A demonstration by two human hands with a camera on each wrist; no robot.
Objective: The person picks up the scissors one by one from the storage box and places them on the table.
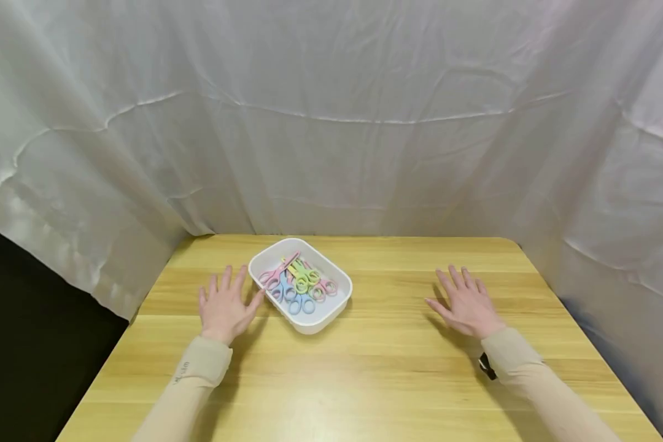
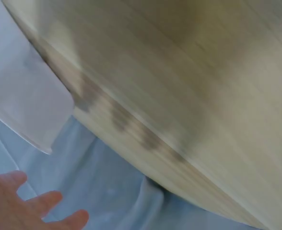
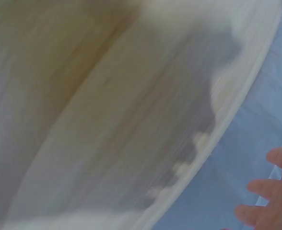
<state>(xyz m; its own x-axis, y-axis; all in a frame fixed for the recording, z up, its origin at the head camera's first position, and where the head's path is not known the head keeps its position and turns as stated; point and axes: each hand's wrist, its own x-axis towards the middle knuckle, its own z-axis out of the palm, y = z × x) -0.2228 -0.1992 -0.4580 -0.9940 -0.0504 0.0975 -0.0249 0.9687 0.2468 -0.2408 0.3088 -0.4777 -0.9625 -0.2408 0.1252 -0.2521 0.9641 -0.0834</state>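
A white rectangular tray [image 1: 329,314] with rounded corners stands left of the table's middle. Inside it lie several small scissors in a loose pile: pink scissors [image 1: 280,271], blue scissors [image 1: 302,303], and green ones with some yellow showing. My left hand [image 1: 224,307] is beside the tray's left side, fingers spread and straight, its thumb near the rim; whether the thumb touches cannot be told. Far to the right, my right hand [image 1: 465,305] hovers over the table with its fingers extended and holds nothing. Fingers of each hand appear at a lower corner of its wrist view.
The light wooden table [image 1: 387,368] has rounded far corners. Pale curtains [image 1: 364,153] hang behind it and along the right side. A dark area [image 1: 33,344] borders the table at the left. A dark band [image 1: 487,366] sits at the right wrist.
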